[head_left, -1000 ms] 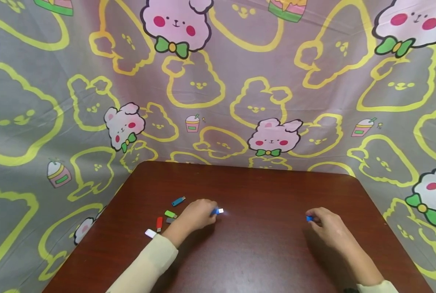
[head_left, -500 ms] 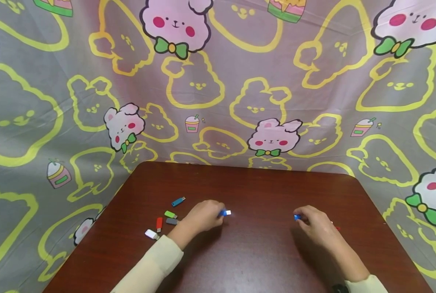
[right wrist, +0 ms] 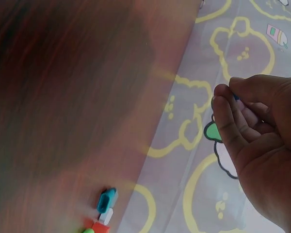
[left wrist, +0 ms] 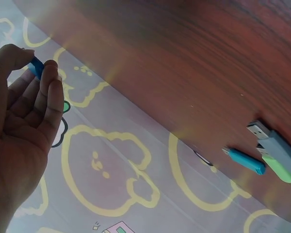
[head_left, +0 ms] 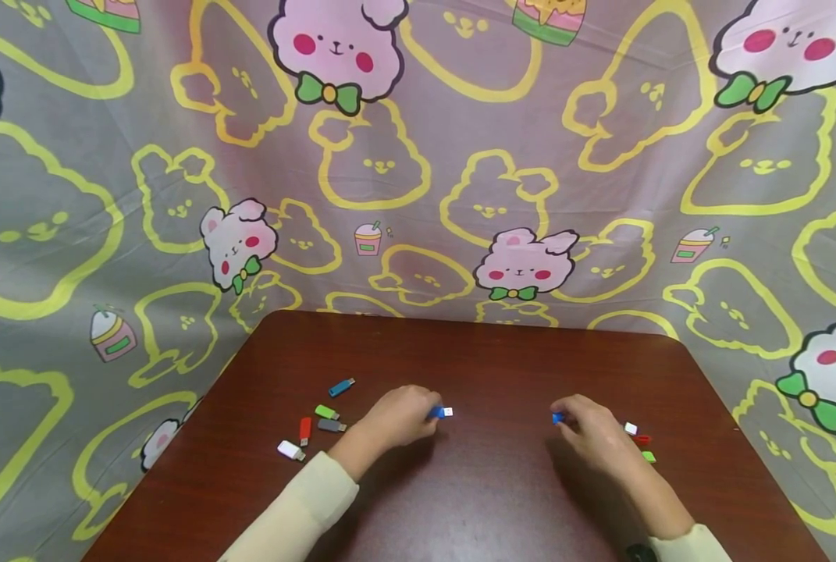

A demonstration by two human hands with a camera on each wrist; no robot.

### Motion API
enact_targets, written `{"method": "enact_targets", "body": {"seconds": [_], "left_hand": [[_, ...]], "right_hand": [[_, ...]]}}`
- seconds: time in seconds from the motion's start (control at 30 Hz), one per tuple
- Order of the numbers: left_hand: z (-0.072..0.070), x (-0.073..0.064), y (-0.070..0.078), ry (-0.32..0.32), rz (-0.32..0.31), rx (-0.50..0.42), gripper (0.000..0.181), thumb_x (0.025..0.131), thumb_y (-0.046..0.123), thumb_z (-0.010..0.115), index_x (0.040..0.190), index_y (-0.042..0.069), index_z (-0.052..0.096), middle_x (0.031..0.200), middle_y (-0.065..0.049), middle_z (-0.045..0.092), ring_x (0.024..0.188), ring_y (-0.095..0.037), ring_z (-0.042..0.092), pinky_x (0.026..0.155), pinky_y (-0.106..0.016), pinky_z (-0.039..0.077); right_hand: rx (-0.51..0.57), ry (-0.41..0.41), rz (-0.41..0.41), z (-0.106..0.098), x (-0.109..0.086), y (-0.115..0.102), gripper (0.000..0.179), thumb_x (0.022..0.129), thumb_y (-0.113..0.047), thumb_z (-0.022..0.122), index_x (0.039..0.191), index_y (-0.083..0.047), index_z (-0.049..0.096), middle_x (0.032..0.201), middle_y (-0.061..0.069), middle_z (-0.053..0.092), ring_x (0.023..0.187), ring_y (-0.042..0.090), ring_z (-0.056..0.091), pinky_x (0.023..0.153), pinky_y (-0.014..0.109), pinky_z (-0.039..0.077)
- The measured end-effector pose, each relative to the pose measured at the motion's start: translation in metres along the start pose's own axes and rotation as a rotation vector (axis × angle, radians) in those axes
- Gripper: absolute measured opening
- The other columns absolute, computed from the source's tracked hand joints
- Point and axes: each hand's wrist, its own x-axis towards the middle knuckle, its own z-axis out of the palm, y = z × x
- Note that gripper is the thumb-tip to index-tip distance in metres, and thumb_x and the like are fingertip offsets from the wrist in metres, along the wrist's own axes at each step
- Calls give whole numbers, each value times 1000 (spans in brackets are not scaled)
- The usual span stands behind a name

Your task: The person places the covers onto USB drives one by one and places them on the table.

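My left hand (head_left: 403,414) pinches a blue USB flash drive (head_left: 436,411) between thumb and fingertips, its bright metal plug pointing right. In the left wrist view the same blue drive (left wrist: 36,67) shows between the fingers. Across a gap, my right hand (head_left: 589,428) pinches a small blue cap (head_left: 557,418); fingers and thumb cover most of it in the right wrist view. Both hands are over the dark wooden table (head_left: 502,367), facing each other.
At the left lie uncapped drives: teal (head_left: 342,386), green (head_left: 325,411), grey (head_left: 331,425), red (head_left: 305,429) and white (head_left: 290,450). Beside the right hand are a white cap (head_left: 631,428), a red cap (head_left: 642,439) and a green cap (head_left: 649,457). A teal cap (right wrist: 106,200) shows in the right wrist view.
My left hand has moved right with the blue drive, and my right hand left with the blue cap, narrowing the gap. The caps behind the right hand have come into sight.
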Motion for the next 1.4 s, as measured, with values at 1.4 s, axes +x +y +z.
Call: {"method": "enact_targets", "body": {"seconds": [1.4], "left_hand": [[6,24,38,39,140,31,14,86,23,77,82,17,65,72,10,60,63,-5,51,59,-22,48]], "right_hand": [[82,-20,-106,37,14,-36,20,80,6,79,96,-4,70,92,1,65,81,13,66,72,28,57]]}}
